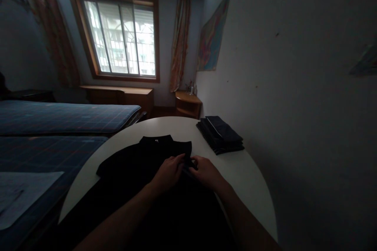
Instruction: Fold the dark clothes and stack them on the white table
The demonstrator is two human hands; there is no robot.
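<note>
A black collared garment, which looks like a shirt [129, 162], lies spread on a round white table [250, 182] with its collar toward the far side. My left hand [169, 171] is closed on the fabric near the shirt's right edge. Close beside it, my right hand [207, 171] pinches the same edge between thumb and fingers. Dark cloth bunches slightly between the two hands. The lower part of the shirt is too dark to make out and partly hidden by my forearms. A stack of folded dark clothes [222, 135] rests at the table's far right.
Beds with blue plaid mattresses [67, 117] stand to the left, with a pale sheet [26, 192] on the nearer one. A grey wall [294, 125] runs along the right. Beyond the table are a corner shelf [188, 98] and a wooden desk [135, 91] under the window.
</note>
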